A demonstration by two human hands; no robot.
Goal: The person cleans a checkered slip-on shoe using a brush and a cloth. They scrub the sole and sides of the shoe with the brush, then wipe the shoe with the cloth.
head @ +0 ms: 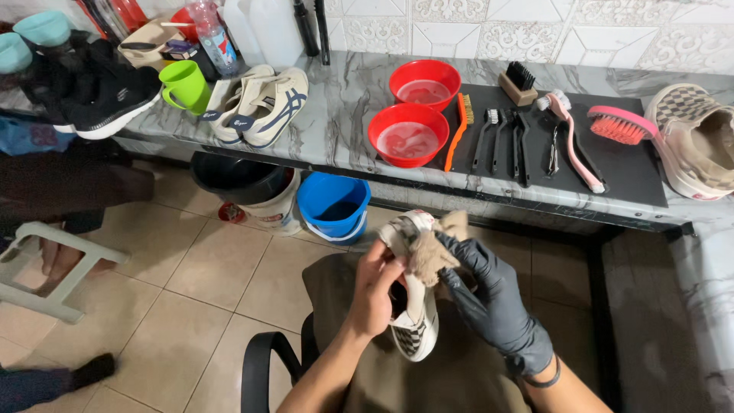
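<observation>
My bare left hand [375,294] grips a checkered slip-on shoe [413,321] over my lap, fingers around its side and opening. In a black glove, my right hand [485,294] presses a beige cloth [434,248] against the shoe's upper near the toe. The shoe points away from me, toe up. A brown apron covers my lap under the shoe.
A marble counter [336,130] holds two red bowls of water [409,134], several brushes on a black mat [627,164], a matching checkered shoe [692,141], cream sneakers [256,103], a green cup [183,86] and black sneakers. A blue bucket [334,206] and a black bin stand below. White stool at left.
</observation>
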